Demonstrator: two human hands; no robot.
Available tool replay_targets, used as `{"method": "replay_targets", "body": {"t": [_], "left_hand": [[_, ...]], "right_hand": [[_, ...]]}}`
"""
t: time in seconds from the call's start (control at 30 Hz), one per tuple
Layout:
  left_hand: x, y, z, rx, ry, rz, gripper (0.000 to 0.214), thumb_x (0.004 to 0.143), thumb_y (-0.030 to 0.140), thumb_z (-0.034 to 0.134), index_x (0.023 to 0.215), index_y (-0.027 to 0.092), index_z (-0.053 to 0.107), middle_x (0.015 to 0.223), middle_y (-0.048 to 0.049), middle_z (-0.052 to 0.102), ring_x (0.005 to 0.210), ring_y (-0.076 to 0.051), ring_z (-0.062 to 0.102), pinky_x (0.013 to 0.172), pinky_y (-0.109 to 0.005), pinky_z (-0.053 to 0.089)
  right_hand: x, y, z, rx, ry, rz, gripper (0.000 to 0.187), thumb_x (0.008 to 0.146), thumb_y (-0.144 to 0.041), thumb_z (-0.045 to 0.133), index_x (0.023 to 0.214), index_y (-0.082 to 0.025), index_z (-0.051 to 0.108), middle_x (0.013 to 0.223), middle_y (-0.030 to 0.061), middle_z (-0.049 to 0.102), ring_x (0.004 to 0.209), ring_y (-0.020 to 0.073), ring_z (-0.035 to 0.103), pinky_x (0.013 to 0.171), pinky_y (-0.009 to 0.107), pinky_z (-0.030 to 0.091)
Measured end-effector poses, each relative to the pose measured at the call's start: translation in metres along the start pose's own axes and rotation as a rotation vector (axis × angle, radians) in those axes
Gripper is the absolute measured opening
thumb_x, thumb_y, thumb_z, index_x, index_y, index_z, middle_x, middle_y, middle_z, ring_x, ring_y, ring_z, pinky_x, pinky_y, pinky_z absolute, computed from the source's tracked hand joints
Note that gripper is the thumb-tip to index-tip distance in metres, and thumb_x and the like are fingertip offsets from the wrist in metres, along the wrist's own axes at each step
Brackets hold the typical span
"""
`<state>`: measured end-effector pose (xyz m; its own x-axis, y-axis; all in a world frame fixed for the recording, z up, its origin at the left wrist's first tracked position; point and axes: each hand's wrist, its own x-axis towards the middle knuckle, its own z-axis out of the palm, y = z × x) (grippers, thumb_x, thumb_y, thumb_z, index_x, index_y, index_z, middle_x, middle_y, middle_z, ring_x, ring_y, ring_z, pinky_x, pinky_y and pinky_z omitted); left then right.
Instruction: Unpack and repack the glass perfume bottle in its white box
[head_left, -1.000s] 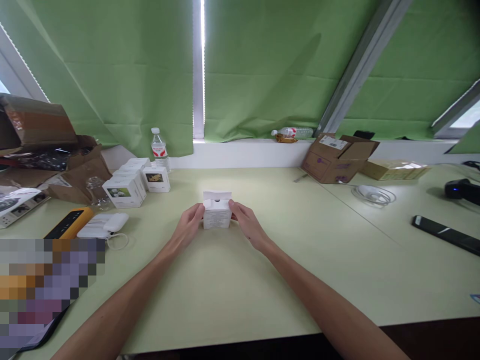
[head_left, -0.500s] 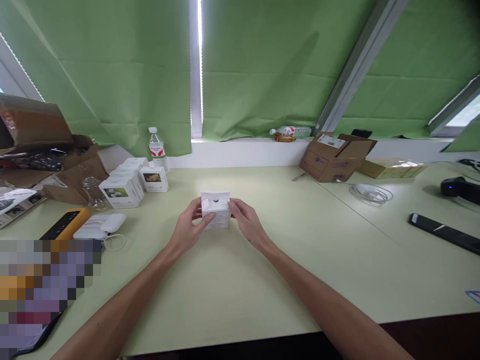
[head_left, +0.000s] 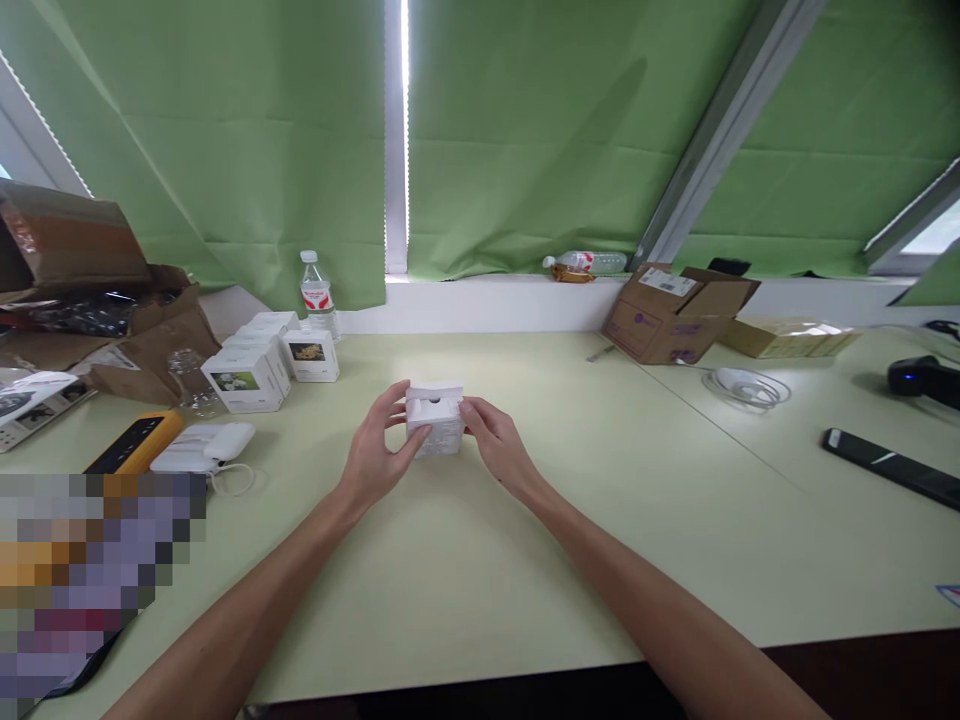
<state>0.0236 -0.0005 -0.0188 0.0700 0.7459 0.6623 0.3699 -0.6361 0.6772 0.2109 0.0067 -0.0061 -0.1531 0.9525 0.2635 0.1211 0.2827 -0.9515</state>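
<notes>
A small white cardboard box (head_left: 436, 436) stands on the table between my hands, with fine print on its near face. Its top flap (head_left: 435, 392) is raised at the back. My left hand (head_left: 377, 440) grips the box's left side, the thumb on the near face and the index finger up at the flap's left end. On the right side, my right hand (head_left: 495, 440) holds the box near its top corner with thumb and fingers. The inside of the box is mostly hidden.
Several white boxes (head_left: 241, 385) with pictures stand at the back left, near a water bottle (head_left: 319, 298). An open brown carton (head_left: 652, 318) sits at the back right. A white cable (head_left: 742, 388) and a black device (head_left: 892, 466) lie on the right.
My left index finger has risen to the left end of the flap, which leans slightly lower. My right hand still holds the box; the view has shifted slightly.
</notes>
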Motion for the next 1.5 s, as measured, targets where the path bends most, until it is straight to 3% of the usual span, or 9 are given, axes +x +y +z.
{"method": "replay_targets", "body": {"t": [0.67,0.8,1.1,1.5], "left_hand": [[0.001,0.003,-0.003,-0.007,-0.001,-0.021,0.046,0.084,0.033,0.062,0.126,0.026,0.044,0.126,-0.0086,0.054,0.105,-0.021,0.061,0.085,-0.038,0.056],[0.001,0.003,-0.003,0.011,0.006,0.015,0.054,0.084,0.030,0.062,0.132,0.027,0.039,0.122,-0.0075,0.057,0.106,-0.020,0.060,0.087,-0.036,0.056],[0.003,0.005,-0.005,0.075,-0.058,0.074,0.029,0.088,0.027,0.057,0.116,0.025,0.053,0.115,-0.0052,0.059,0.105,-0.018,0.059,0.087,-0.033,0.055],[0.004,0.002,-0.007,0.071,-0.100,0.103,0.027,0.087,0.026,0.057,0.114,0.023,0.054,0.117,-0.0057,0.058,0.107,-0.017,0.057,0.087,-0.031,0.054]], "right_hand": [[-0.008,-0.008,0.003,-0.074,0.075,-0.158,0.044,0.089,-0.050,0.050,0.125,-0.027,0.054,0.116,0.0073,0.065,0.105,0.0235,0.061,0.089,0.037,0.048],[-0.008,-0.011,0.003,-0.087,0.079,-0.189,0.042,0.087,-0.048,0.053,0.122,-0.026,0.056,0.112,0.0066,0.066,0.101,0.0226,0.063,0.088,0.035,0.049],[-0.009,-0.011,0.001,-0.137,0.073,-0.138,0.036,0.088,-0.050,0.050,0.115,-0.026,0.056,0.111,0.0073,0.065,0.100,0.0239,0.062,0.073,0.032,0.051],[-0.007,-0.007,0.000,-0.140,0.056,-0.148,0.035,0.091,-0.048,0.047,0.116,-0.024,0.055,0.109,0.0062,0.065,0.099,0.0199,0.063,0.081,0.032,0.050]]}}
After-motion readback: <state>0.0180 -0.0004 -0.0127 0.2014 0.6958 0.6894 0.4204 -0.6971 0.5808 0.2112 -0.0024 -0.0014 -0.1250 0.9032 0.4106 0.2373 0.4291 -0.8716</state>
